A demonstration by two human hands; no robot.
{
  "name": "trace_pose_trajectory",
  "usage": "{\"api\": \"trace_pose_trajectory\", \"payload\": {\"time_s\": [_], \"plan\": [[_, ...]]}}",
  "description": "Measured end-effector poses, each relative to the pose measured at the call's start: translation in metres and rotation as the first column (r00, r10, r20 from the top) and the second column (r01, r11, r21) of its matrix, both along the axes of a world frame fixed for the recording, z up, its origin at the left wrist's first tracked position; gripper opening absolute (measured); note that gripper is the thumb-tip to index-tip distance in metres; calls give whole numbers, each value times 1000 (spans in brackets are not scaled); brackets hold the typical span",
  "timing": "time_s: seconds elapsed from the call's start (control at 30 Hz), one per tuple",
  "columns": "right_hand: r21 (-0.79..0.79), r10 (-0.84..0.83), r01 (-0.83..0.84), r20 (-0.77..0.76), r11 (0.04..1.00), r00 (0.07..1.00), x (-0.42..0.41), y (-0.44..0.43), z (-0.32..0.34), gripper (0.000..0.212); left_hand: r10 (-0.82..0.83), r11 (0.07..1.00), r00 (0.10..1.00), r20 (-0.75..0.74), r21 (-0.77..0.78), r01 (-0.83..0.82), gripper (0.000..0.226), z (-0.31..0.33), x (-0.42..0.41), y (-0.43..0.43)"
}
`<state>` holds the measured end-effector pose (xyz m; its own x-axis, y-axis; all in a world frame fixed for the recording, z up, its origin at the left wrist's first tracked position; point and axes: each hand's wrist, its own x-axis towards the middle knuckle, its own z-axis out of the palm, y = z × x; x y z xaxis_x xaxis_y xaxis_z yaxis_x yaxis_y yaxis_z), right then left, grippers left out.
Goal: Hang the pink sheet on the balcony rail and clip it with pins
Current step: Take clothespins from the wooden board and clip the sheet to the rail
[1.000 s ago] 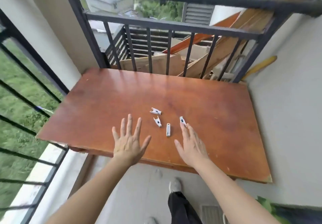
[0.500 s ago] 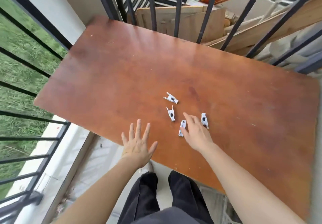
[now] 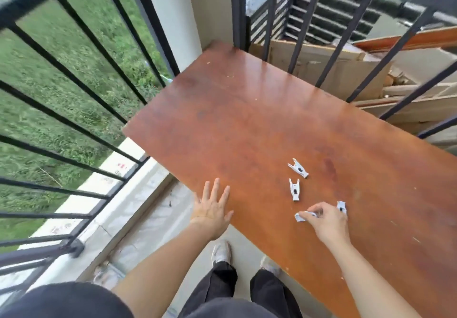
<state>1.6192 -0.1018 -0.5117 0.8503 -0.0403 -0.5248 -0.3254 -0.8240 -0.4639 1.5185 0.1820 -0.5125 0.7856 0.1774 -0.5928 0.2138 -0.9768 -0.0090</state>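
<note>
Several white clothes pins lie on a brown wooden table [image 3: 247, 110]. Two of them, one pin [image 3: 298, 168] and another pin [image 3: 295, 189], lie free near the table's middle. My right hand [image 3: 325, 221] pinches a third pin [image 3: 303, 216] between thumb and fingers, low over the table; a fourth pin [image 3: 341, 206] shows just behind that hand. My left hand [image 3: 212, 209] hovers with spread, straight fingers at the table's near left edge and holds nothing. The black balcony rail [image 3: 81, 45] runs along the left. No pink sheet is in view.
Black railing bars [image 3: 331, 53] also stand behind the table, with cardboard and wooden boards [image 3: 346, 70] piled beyond them. Grass lies below on the left. My legs and shoes stand on the concrete floor [image 3: 153, 231] by the table's near edge.
The view has turned left and down. My right hand has curled its fingers onto a pin near the table's front. My left hand stays spread at the table's edge.
</note>
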Motion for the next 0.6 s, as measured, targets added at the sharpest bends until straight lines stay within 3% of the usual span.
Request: {"api": "trace_pose_trajectory", "payload": {"time_s": [0.13, 0.23, 0.33, 0.43, 0.6], "plan": [[195, 60, -87, 140, 977, 988, 23, 84, 58, 23, 169, 979, 967, 188, 81, -187, 69, 56, -22, 61], [360, 179, -245, 208, 900, 962, 33, 168, 99, 18, 338, 913, 869, 362, 99, -396, 70, 100, -57, 104], [530, 322, -396, 230, 750, 918, 15, 252, 122, 12, 453, 801, 750, 481, 149, -580, 71, 133, -118, 139], [589, 485, -528, 248, 612, 839, -32, 323, 137, 14, 559, 654, 608, 564, 152, -741, 71, 157, -190, 159], [661, 778, -667, 198, 344, 597, -149, 398, 155, 15, 675, 440, 415, 610, 119, -890, 66, 180, -305, 158]]}}
